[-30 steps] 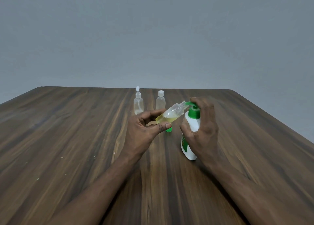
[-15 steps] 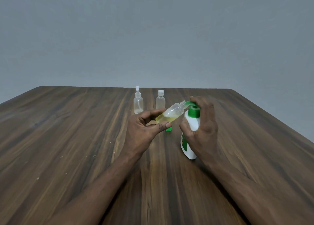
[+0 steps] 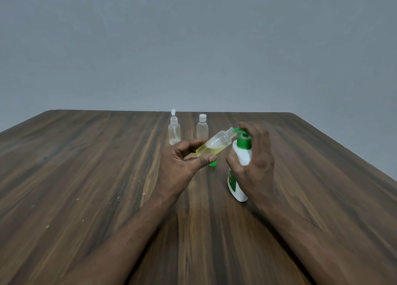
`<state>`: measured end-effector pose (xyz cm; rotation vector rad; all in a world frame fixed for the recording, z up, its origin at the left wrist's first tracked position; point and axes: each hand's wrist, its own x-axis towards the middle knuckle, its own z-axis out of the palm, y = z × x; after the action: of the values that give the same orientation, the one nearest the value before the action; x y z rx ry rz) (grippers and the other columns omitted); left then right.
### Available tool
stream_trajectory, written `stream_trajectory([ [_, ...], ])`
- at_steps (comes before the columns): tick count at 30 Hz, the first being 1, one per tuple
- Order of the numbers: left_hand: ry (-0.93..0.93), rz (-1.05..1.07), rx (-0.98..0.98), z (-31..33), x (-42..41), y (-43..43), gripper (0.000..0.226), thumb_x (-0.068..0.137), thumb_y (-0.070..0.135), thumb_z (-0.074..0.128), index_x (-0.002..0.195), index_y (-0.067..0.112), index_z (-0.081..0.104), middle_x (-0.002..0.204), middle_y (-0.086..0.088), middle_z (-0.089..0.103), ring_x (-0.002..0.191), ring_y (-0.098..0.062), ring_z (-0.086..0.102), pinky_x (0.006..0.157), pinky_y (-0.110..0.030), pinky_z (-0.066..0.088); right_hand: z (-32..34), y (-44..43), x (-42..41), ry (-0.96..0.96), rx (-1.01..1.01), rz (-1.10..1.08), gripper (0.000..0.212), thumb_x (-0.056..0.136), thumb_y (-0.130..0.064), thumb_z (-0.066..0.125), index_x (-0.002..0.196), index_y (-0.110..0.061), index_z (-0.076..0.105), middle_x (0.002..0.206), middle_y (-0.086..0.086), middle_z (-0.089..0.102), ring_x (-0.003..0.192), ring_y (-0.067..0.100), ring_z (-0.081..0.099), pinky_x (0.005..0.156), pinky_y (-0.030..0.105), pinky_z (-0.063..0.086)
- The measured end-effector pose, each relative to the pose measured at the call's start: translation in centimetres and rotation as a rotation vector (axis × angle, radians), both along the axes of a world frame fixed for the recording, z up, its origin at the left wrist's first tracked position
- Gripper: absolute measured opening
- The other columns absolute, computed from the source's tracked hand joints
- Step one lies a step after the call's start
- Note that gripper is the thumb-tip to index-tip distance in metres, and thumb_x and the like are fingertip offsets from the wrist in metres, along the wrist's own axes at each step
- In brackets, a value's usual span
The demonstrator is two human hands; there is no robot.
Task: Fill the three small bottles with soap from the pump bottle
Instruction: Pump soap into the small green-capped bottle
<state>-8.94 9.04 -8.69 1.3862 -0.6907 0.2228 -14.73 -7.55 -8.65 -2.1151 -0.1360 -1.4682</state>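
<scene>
My left hand [image 3: 180, 166] pinches a small clear bottle [image 3: 217, 144], tilted with its open neck against the green spout of the pump bottle. Yellow soap lies in its lower part. My right hand [image 3: 254, 162] grips the white pump bottle [image 3: 238, 177], which stands on the table, with a finger on its green pump head [image 3: 240, 132]. A green cap [image 3: 212, 162] lies on the table just under my left thumb. Two more small clear bottles stand behind: one with a spray top [image 3: 174, 132] and one with a white cap [image 3: 202, 127].
The dark wooden table [image 3: 86, 177] reaches to a far edge just behind the two small bottles, with a plain grey wall beyond. A few pale specks lie on the wood at the left.
Almost nothing differs; both hands keep their hold, and the tilted bottle stays at the spout.
</scene>
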Motion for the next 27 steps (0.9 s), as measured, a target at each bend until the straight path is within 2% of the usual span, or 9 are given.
stream_trajectory([
  [4, -0.001, 0.009, 0.001, -0.03, 0.02, 0.05, 0.042, 0.071, -0.001, 0.085, 0.111, 0.002, 0.074, 0.1, 0.003, 0.078, 0.094, -0.005, 0.073, 0.075, -0.013, 0.055, -0.01, 0.13, -0.09, 0.004, 0.013, -0.008, 0.065, 0.072, 0.006, 0.073, 0.132, -0.008, 0.051, 0.127, 0.006, 0.052, 0.115, 0.008, 0.049, 0.097, 0.011, 0.037],
  [8, 0.005, 0.007, 0.0, -0.02, 0.06, 0.0, 0.042, 0.071, -0.002, 0.085, 0.111, 0.002, 0.075, 0.099, 0.004, 0.078, 0.094, -0.005, 0.073, 0.075, -0.013, 0.055, -0.01, 0.13, -0.18, 0.005, 0.007, -0.015, 0.067, 0.073, 0.005, 0.073, 0.134, -0.008, 0.05, 0.13, 0.005, 0.051, 0.118, 0.006, 0.047, 0.098, 0.012, 0.037],
  [13, 0.002, 0.012, 0.002, -0.06, 0.08, 0.05, 0.041, 0.072, 0.0, 0.085, 0.112, 0.003, 0.075, 0.101, 0.0, 0.078, 0.095, -0.007, 0.073, 0.075, -0.013, 0.055, -0.05, 0.04, -0.04, 0.013, -0.003, -0.015, 0.064, 0.073, 0.003, 0.071, 0.132, -0.009, 0.051, 0.127, 0.005, 0.052, 0.115, 0.001, 0.045, 0.097, 0.009, 0.035],
  [17, 0.007, 0.006, -0.004, -0.07, 0.11, 0.1, 0.041, 0.071, 0.0, 0.085, 0.111, 0.003, 0.075, 0.102, 0.0, 0.078, 0.096, -0.007, 0.073, 0.076, -0.014, 0.055, -0.03, 0.1, -0.1, 0.008, 0.012, 0.0, 0.06, 0.073, -0.003, 0.068, 0.13, -0.01, 0.051, 0.124, 0.003, 0.052, 0.111, 0.003, 0.047, 0.095, 0.009, 0.036],
  [21, 0.007, 0.002, -0.001, -0.01, 0.04, 0.11, 0.042, 0.071, -0.001, 0.085, 0.112, 0.002, 0.074, 0.101, 0.002, 0.078, 0.095, -0.007, 0.074, 0.075, -0.014, 0.055, 0.01, 0.07, -0.13, 0.005, 0.009, -0.007, 0.066, 0.072, 0.005, 0.072, 0.132, -0.009, 0.05, 0.128, 0.006, 0.052, 0.116, 0.009, 0.049, 0.099, 0.012, 0.036],
  [27, 0.004, 0.001, -0.006, 0.09, 0.02, 0.11, 0.042, 0.071, 0.0, 0.085, 0.112, 0.003, 0.074, 0.101, 0.0, 0.078, 0.095, -0.008, 0.074, 0.076, -0.014, 0.055, 0.01, 0.1, -0.16, 0.005, 0.003, -0.016, 0.067, 0.071, 0.007, 0.072, 0.132, -0.008, 0.049, 0.129, 0.007, 0.051, 0.117, 0.004, 0.045, 0.098, 0.008, 0.034],
])
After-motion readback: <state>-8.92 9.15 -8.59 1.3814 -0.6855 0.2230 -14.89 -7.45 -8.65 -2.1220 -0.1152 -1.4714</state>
